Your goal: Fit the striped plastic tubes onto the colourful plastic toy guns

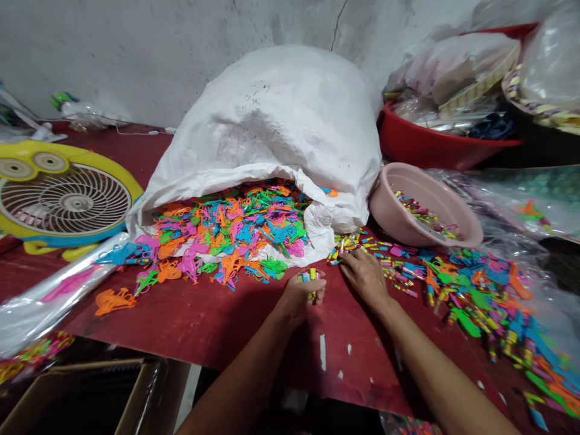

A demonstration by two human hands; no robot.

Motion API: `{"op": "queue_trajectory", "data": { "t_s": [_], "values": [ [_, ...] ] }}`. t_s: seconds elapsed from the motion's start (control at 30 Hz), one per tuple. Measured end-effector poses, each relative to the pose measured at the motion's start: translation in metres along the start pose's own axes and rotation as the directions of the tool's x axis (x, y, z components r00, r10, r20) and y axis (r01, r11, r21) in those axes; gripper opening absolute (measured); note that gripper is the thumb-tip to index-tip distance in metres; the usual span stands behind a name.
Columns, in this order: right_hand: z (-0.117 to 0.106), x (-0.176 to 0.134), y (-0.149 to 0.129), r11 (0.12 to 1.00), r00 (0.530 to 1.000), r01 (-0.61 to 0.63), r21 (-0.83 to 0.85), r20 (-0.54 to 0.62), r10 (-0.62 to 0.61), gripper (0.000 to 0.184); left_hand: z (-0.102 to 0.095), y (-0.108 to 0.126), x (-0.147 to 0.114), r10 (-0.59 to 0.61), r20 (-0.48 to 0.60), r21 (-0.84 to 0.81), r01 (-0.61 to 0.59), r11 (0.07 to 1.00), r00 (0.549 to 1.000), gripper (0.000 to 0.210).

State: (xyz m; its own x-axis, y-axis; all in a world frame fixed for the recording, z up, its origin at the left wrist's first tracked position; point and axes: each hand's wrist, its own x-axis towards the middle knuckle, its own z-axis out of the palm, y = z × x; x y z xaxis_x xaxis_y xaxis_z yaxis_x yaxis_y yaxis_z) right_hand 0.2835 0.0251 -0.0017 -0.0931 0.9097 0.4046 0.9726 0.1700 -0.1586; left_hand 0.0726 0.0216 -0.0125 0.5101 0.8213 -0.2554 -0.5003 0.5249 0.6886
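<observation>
At both hands point(366, 279), colourful tubes point(313, 275) cluster, several gripped in the left.

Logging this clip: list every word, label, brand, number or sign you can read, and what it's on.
No readable text anywhere.
White sack: faint reddish specks, no letters I can make out.
Small coloured tubes in the left hand: too small to read any print.
</observation>
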Motion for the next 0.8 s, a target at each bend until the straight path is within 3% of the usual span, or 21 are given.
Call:
{"op": "queue_trajectory", "data": {
  "t_s": [0.17,0.3,0.4,0.5,0.6,0.7,0.8],
  "values": [
    [-0.004,-0.019,-0.005,0.993,0.98,-0.088,0.075,-0.17,0.1,0.027,0.002,-0.001,0.001,-0.018,-0.012,-0.014,0.018,1.0,1.0,0.041],
    [-0.013,-0.041,-0.038,0.971,0.949,-0.098,0.219,-0.273,0.157,0.022,0.008,-0.009,0.006,0.013,-0.035,0.004,-0.013,1.0,0.999,0.043],
    [-0.014,-0.056,-0.069,0.942,0.961,0.049,0.333,-0.271,0.046,0.029,0.01,-0.013,0.008,0.031,-0.057,-0.062,-0.035,0.997,0.998,0.042],
    [-0.009,-0.064,-0.085,0.943,0.948,0.206,0.26,-0.294,-0.126,0.037,0.01,-0.012,0.007,0.03,-0.057,-0.124,-0.037,0.992,0.998,0.038],
    [-0.007,-0.064,-0.088,0.939,0.941,0.266,0.22,-0.269,-0.203,0.04,0.01,-0.009,0.004,0.016,-0.054,-0.145,-0.023,0.989,0.998,0.037],
    [-0.008,-0.065,-0.089,0.922,0.959,0.244,0.302,-0.216,-0.184,0.044,0.011,-0.007,0.004,0.04,-0.075,-0.16,-0.052,0.986,0.996,0.037],
    [-0.008,-0.065,-0.092,0.902,0.975,0.141,0.408,-0.217,-0.055,0.045,0.014,-0.007,0.004,0.075,-0.099,-0.159,-0.091,0.983,0.992,0.037]
  ]
}}
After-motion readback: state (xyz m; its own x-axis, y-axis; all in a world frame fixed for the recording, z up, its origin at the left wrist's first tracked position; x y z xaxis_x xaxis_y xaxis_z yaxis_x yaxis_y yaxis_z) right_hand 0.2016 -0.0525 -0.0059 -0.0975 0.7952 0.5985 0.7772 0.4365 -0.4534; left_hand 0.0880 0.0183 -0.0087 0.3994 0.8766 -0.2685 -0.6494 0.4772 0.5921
